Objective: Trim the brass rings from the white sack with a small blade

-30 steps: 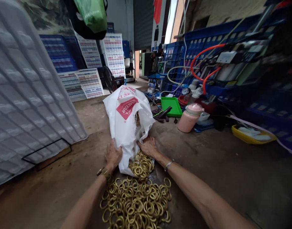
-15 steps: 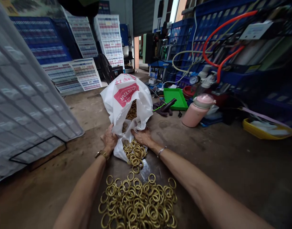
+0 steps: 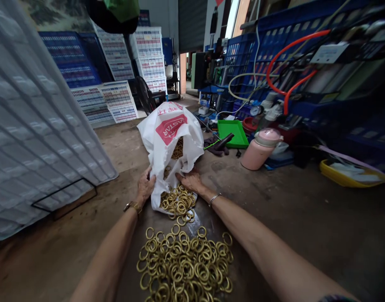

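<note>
On the brown surface (image 3: 258, 197), a white plastic bag (image 3: 161, 161) lies with its torn mouth toward the person, between the two hands. The left hand (image 3: 145, 184) is curled nearly closed at the bag's side, with plastic between thumb and fingers. The right hand (image 3: 191, 180) is half curled at the opposite edge of the mouth; some fingers are hidden, so whether it grips the plastic cannot be told. The bag looks only partly emptied: a broad heap of brass-coloured rings (image 3: 186, 266) lies loose in front, more spill through the mouth, and others sit deeper inside.
</note>
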Tool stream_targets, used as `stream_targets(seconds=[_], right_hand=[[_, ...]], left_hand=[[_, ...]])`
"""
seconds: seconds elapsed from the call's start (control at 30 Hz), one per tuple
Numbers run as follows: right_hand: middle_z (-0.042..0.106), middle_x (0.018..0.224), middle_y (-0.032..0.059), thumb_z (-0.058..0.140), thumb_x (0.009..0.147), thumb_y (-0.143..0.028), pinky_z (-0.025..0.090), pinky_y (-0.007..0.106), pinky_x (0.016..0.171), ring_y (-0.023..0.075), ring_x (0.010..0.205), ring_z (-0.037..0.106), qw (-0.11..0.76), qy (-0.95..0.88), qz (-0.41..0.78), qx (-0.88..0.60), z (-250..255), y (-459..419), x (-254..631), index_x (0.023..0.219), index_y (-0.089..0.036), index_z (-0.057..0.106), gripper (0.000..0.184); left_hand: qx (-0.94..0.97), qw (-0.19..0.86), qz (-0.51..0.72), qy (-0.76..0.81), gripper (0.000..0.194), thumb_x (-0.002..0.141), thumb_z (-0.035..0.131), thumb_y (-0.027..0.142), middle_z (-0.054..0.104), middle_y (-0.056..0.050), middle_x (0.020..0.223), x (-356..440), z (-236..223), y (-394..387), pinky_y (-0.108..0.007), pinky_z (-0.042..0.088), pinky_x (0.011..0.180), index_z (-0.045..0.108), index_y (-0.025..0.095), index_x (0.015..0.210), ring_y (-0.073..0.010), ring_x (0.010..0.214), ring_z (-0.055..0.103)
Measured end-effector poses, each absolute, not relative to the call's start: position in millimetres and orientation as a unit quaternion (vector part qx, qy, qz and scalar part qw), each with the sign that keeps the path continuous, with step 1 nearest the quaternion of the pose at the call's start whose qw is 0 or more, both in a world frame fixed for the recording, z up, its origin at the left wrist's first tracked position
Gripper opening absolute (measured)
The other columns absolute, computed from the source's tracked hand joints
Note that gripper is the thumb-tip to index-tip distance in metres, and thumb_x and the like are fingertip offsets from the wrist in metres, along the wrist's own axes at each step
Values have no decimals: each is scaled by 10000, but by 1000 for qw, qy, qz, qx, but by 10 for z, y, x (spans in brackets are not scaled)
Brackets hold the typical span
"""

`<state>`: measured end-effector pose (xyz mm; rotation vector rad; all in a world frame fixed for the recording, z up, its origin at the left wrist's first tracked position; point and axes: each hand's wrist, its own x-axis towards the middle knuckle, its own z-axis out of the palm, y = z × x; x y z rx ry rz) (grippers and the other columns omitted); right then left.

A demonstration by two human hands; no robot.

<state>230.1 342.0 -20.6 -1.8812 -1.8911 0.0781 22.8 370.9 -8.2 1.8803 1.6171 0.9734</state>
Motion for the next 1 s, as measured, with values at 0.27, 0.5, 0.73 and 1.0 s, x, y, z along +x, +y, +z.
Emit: stream_targets(seconds=[0.27,0.5,0.73,1.0], right_hand=[[544,1220,146,412,847,-495,269,346,976,253,1163,434,191,-706,30,-681,-124,3080,2368,1176,-128,538,509],[551,1170,178,461,784,-558,328,349,895,280,1100,473,174,-683,73,-706,-28,2877,2434,1172,-79,494,618],[479,1255,178,474,736,-576,301,401,917,304,1144,426,198,-616,94,-757,50,2340,2642,1239,-105,395,694],[374,1359,215,452,780,-527,242,404,992,294,1249,336,232,-601,114,-756,-38,1407,2712,1368,-43,209,799]], left_hand=[[646,289,383,593,558,810,439,408,633,-137,1038,127,78,3110,-341,477,804,434,85,1265,-216,902,603],[612,298,401,613,644,809,419,443,619,-146,1010,-15,262,2443,-364,460,824,371,43,1311,-227,905,585],[595,275,415,631,580,797,447,411,561,-163,1134,-159,259,1653,-388,448,882,412,91,1279,-248,1017,548],[678,115,363,628,642,772,500,457,463,-162,1279,-163,52,679,-455,305,1019,357,140,1313,-291,1199,407]])
